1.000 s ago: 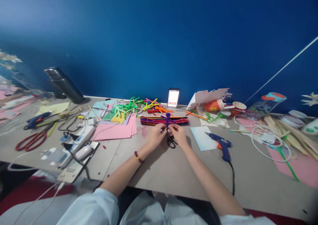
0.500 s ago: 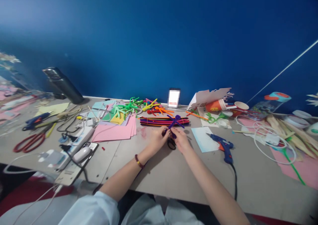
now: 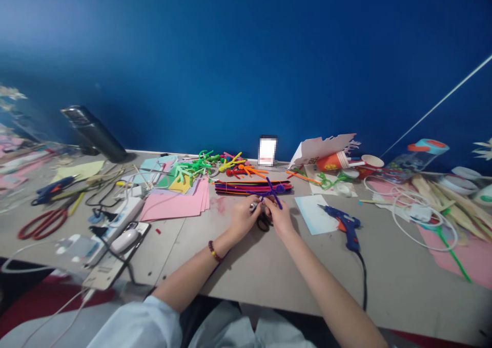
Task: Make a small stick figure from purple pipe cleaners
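Both my hands are close together over the middle of the grey table [image 3: 215,271]. My left hand [image 3: 243,217] and my right hand [image 3: 277,216] pinch a purple pipe-cleaner figure [image 3: 270,193] from either side. Small black-handled scissors [image 3: 263,223] sit just below my fingers, and a silver bit shows by my left fingertips. I cannot tell whether my left hand grips the scissors too. Behind the figure lies a bundle of multicoloured pipe cleaners [image 3: 251,186].
A blue glue gun [image 3: 346,232] with a black cord lies to the right of my hands. Pink paper sheets [image 3: 172,206] lie to the left, and green and yellow pipe-cleaner figures [image 3: 194,167] lie behind them. Further left are red-handled scissors [image 3: 42,224] and a white power strip [image 3: 119,220].
The purple figure has turned in my fingers, going from upright to tilted, with one limb now reaching right over the bundle. My hands have drawn slightly closer together.
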Tool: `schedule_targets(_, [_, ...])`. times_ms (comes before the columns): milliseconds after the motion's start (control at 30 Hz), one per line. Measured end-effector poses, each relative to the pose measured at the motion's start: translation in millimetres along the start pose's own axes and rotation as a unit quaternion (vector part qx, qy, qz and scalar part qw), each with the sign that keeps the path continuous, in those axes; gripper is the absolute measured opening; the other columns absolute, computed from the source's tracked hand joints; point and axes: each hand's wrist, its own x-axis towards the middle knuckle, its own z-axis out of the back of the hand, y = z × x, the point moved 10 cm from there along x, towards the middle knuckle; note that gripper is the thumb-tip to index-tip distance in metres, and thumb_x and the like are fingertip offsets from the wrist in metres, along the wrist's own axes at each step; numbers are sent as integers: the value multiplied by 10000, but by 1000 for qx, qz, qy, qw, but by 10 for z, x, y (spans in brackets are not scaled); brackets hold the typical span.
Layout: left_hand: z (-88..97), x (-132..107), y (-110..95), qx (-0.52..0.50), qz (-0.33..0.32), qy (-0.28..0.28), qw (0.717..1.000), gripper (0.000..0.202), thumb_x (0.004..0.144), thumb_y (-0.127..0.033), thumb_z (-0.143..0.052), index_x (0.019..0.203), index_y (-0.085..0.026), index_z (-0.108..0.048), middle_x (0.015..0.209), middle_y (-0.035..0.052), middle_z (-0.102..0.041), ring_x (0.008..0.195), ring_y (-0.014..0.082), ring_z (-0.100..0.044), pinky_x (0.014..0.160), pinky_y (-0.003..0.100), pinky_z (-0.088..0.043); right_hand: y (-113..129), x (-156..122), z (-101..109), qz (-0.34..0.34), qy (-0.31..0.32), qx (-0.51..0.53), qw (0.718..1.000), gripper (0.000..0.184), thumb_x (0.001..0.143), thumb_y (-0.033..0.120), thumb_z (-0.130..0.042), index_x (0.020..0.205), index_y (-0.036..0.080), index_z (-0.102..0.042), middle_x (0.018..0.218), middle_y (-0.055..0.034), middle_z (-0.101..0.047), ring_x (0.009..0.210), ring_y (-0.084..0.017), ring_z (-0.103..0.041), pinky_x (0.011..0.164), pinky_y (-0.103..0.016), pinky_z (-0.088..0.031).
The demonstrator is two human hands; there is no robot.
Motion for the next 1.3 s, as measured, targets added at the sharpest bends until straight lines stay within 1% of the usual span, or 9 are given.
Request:
schedule_targets(133, [33,3,-13,16,-2,-9,1000,148,812,-256,-504,904,-195,-604,982,58,-665,726,136,-611,671,262,-479,205,-13,36,75,-7,-101,992,211,629,391,-677,632,191,-610,501,33,-519,490,-120,-454,504,-252,-370])
schedule_targets(267, [26,-3,12,22,3,0,1000,223,806,-251,-514,1009,-189,-581,933,64,-665,688,136,-603,637,255,-471,357,-27,-27,126,23,-142,981,199,629,407,-669,669,212,-664,710,-22,-636,703,-185,-565,694,-305,-441])
schedule_targets(333, [27,-1,14,14,3,3,1000,242,800,-244,-518,1028,-185,-572,915,63,-660,689,135,-599,632,251,-466,379,-29,-39,132,26,-151,979,204,629,417,-671,693,223,-677,763,-27,-644,755,-195,-568,717,-309,-442])
schedule_targets(433, [53,13,-35,13,-11,1,1000,170,807,-242,-494,939,-182,-585,833,41,-642,666,125,-576,618,240,-448,273,-5,-24,79,25,-104,991,234,589,420,-700,689,210,-667,687,-14,-617,640,-162,-533,581,-270,-419])
schedule_targets(567, [124,46,-123,20,-25,-6,999,131,809,-260,-483,831,-182,-586,759,23,-606,638,116,-532,607,240,-417,56,10,-52,-31,37,0,999,278,539,391,-733,689,180,-632,534,43,-517,443,-81,-394,428,-223,-298])
schedule_targets(700, [146,118,-82,-107,21,16,994,178,795,-324,-516,867,-178,-588,732,11,-591,603,105,-499,559,226,-398,-13,-17,-116,-104,55,81,990,330,459,361,-787,652,173,-598,541,55,-512,433,-59,-383,413,-207,-285])
schedule_targets(867, [137,199,113,-263,129,28,956,250,746,-391,-584,809,-150,-607,740,22,-617,612,100,-517,562,217,-407,-18,-58,-186,-131,98,62,985,339,466,374,-796,629,162,-587,525,53,-524,433,-61,-406,427,-211,-300])
schedule_targets(1100, [-74,158,183,-334,154,103,924,281,653,-390,-694,763,-140,-627,720,20,-643,622,109,-561,598,230,-442,-76,-85,-255,-125,141,69,980,272,538,347,-775,658,153,-630,566,23,-590,517,-90,-522,535,-229,-429])
schedule_targets(1300, [-20,167,271,-343,174,46,922,251,636,-353,-707,739,-138,-630,693,10,-644,608,102,-563,609,231,-445,5,-140,-307,-132,151,108,974,298,575,324,-771,753,193,-571,682,8,-645,616,-126,-626,662,-275,-517])
